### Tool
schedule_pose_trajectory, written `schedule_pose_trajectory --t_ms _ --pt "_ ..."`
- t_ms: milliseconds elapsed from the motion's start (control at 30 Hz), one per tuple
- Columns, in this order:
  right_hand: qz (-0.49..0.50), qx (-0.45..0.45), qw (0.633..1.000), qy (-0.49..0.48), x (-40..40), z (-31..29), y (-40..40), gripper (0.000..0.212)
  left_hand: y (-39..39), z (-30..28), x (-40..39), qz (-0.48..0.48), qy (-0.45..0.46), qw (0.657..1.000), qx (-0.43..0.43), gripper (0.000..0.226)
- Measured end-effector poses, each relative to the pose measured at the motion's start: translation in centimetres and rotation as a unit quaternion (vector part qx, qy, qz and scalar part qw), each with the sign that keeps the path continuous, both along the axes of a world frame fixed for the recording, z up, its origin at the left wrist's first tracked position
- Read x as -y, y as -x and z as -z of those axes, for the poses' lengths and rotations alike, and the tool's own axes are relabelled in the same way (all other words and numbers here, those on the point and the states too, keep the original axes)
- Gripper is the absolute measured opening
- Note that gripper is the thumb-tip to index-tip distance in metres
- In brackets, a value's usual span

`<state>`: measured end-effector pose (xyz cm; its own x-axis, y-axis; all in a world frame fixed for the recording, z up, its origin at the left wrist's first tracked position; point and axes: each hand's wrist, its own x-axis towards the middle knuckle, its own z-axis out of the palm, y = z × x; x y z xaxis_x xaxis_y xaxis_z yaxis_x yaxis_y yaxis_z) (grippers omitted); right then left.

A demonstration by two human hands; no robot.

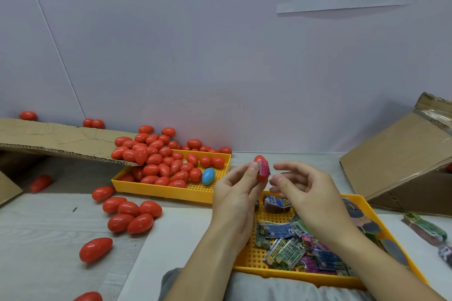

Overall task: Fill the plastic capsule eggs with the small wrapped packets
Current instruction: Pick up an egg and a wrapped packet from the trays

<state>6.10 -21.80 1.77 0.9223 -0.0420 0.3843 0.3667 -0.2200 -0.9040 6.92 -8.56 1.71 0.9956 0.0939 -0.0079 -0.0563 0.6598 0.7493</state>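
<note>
Here, red egg above tray rim.

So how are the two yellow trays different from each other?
The far yellow tray holds plastic eggs, nearly all red with one blue egg; the near yellow tray holds small printed packets. The far tray lies on the table by the cardboard flap; the near tray lies under the right hand, closest to the person. Both are shallow, rectangular and perforated.
</note>
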Motion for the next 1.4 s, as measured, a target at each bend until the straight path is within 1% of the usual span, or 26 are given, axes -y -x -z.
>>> schedule_pose_trajectory --t_ms 133,233,300,400,433,500,533,567,667,700,733,800,867,933,1000,1033,1100,1133,1167,1233,1333,1400 --pt "-0.014 -0.012 1.000 0.007 -0.3 0.0 0.3 0.017 0.2 0.4 0.3 -0.010 -0.070 0.997 0.042 0.037" --pt "-0.018 -0.027 0.999 0.013 -0.9 -0.9 0.3 0.014 0.2 0.6 0.1 -0.032 -0.125 0.990 0.056 0.028" --pt "-0.037 -0.057 0.997 0.023 -1.6 -2.1 0.0 0.012 0.3 0.6 -0.1 -0.056 -0.146 0.986 0.057 0.023" --pt "-0.115 -0.140 0.983 0.031 -3.1 -4.2 -0.6 0.021 0.4 0.4 -0.3 -0.131 -0.198 0.970 0.054 0.020" --pt "-0.133 -0.155 0.978 0.044 -3.8 -4.6 -0.8 0.022 0.4 0.3 -0.4 -0.160 -0.214 0.962 0.058 0.019" --pt "-0.107 -0.141 0.978 0.113 -4.8 -4.8 -1.1 0.019 0.5 0.1 -0.6 -0.198 -0.230 0.951 0.065 0.021" --pt "-0.081 -0.129 0.980 0.130 -5.1 -4.7 -1.2 0.015 0.5 0.0 -0.6 -0.204 -0.239 0.947 0.069 0.024" --pt "-0.061 -0.124 0.982 0.127 -5.3 -4.4 -1.2 0.013 0.5 0.0 -0.5 -0.204 -0.253 0.943 0.075 0.025" --pt "-0.030 -0.128 0.989 0.066 -4.8 -3.4 -1.2 0.015 0.6 0.0 -0.1 -0.189 -0.299 0.931 0.095 0.026" --pt "-0.022 -0.138 0.990 0.031 -4.5 -3.1 -1.2 0.011 0.5 0.1 0.1 -0.182 -0.314 0.926 0.102 0.027" --pt "-0.016 -0.152 0.988 -0.014 -4.1 -2.9 -1.4 0.013 0.5 0.1 0.2 -0.172 -0.332 0.921 0.107 0.028" --pt "0.000 -0.180 0.974 -0.136 -3.2 -2.4 -2.2 0.024 0.6 0.3 0.3 -0.147 -0.369 0.912 0.099 0.035" --pt "0.014 -0.194 0.953 -0.231 -2.2 -2.5 -2.8 0.022 0.7 0.3 0.0 -0.138 -0.394 0.905 0.075 0.046" --pt "0.008 -0.213 0.933 -0.289 -1.3 -2.5 -3.1 0.020 0.8 0.2 -0.3 -0.143 -0.395 0.906 0.055 0.050" --pt "-0.003 -0.225 0.927 -0.301 -0.4 -2.1 -3.4 0.020 0.8 0.1 -0.2 -0.145 -0.387 0.909 0.050 0.046" --pt "-0.003 -0.230 0.928 -0.292 0.0 -1.9 -3.5 0.020 0.8 0.1 0.1 -0.143 -0.382 0.912 0.049 0.038" --pt "0.005 -0.232 0.927 -0.294 0.9 -2.1 -3.7 0.018 0.7 0.0 0.5 -0.140 -0.361 0.921 0.041 0.014" --pt "0.013 -0.227 0.920 -0.320 1.5 -2.4 -3.8 0.017 0.7 0.0 0.6 -0.139 -0.348 0.927 0.032 0.006" --pt "0.020 -0.217 0.908 -0.357 2.2 -3.1 -3.9 0.015 0.7 0.1 0.6 -0.139 -0.338 0.931 0.023 0.005" --pt "0.042 -0.178 0.893 -0.410 3.8 -5.0 -4.2 0.016 0.6 0.3 0.5 -0.141 -0.328 0.934 0.014 0.007" --pt "0.098 -0.088 0.882 -0.453 7.3 -9.2 -5.3 0.018 0.4 0.2 0.5 -0.142 -0.326 0.934 0.013 0.009" --pt "0.131 -0.035 0.852 -0.506 10.1 -12.1 -6.2 0.018 0.1 0.3 0.5 -0.142 -0.326 0.935 0.013 0.010"
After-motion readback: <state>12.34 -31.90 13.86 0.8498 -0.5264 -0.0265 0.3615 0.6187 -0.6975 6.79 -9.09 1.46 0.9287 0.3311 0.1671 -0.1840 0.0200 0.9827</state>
